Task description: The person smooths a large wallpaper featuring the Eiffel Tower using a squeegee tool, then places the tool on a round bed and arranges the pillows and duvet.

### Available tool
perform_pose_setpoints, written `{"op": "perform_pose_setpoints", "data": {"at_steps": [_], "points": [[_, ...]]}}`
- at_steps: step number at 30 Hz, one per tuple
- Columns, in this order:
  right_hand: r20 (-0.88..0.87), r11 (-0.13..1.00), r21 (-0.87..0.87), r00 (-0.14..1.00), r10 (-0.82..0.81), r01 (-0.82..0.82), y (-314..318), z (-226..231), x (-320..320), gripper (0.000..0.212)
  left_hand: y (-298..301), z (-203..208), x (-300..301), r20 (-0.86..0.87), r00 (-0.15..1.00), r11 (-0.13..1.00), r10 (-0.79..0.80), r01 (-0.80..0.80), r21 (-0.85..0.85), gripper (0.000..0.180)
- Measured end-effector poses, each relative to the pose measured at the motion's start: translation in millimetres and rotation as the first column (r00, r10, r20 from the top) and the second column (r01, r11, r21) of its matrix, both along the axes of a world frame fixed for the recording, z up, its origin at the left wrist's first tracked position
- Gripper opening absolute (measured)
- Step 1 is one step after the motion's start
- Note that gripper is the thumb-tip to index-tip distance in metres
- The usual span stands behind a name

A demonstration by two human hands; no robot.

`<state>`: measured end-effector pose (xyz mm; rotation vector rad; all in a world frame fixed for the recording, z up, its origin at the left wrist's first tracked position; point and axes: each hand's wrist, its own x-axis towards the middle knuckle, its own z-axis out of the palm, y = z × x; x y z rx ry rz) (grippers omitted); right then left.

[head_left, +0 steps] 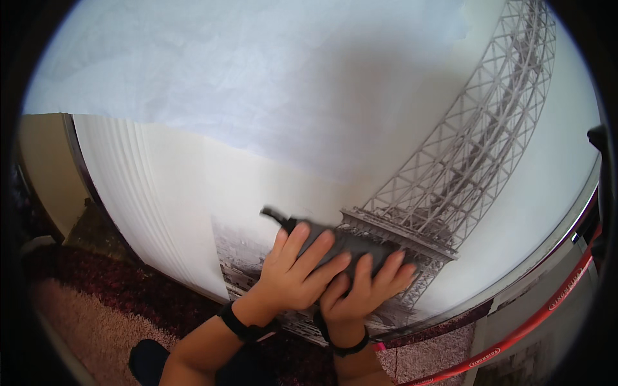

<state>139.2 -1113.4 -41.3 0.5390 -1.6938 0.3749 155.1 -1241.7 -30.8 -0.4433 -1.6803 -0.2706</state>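
Low on a large pale sheet (187, 161) printed with a grey lattice tower (476, 141), both my hands work on a long dark grey object (367, 251). A black stub (277, 215) sticks out of its left end and looks slightly blurred. My left hand (293, 273) lies over the left part, its fingers bent across the top. Just beside it, my right hand (364, 293) grips the middle and right part with fingers somewhat apart. My thumbs and the underside of the object are mostly hidden. Dark bands circle both wrists.
A translucent white sheet (212, 71) covers the upper part of the print. Gathered folds (119, 161) run down its left side. Below are a dark red carpet (138, 289) and a pink rug (96, 321). A red hose-like tube (515, 338) curves along the lower right.
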Motion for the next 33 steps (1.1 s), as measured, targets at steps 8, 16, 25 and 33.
{"op": "perform_pose_setpoints", "data": {"at_steps": [8,16,25,33], "points": [[-0.017,0.985,0.17,1.0,0.02,-0.017,0.8,-80.8,6.6,0.033,-4.9,-113.6,6.2,0.043,0.983,0.984,0.18,-0.179,-0.026,0.033],[0.02,0.995,-0.028,0.995,0.094,-0.094,-31.8,27.0,7.3,0.033,-28.5,20.0,-0.7,-0.04,0.99,0.987,0.134,-0.137,-0.087,0.026],[-0.087,0.964,0.221,0.982,0.168,-0.145,-42.7,-26.5,4.8,0.02,-51.7,-70.6,4.7,-0.013,0.961,0.96,0.277,-0.277,-0.03,0.034],[-0.069,0.974,0.182,0.986,0.152,-0.138,-50.6,-39.3,3.2,0.019,-57.2,-83.8,4.1,-0.001,0.959,0.958,0.284,-0.284,-0.038,0.045]]}}
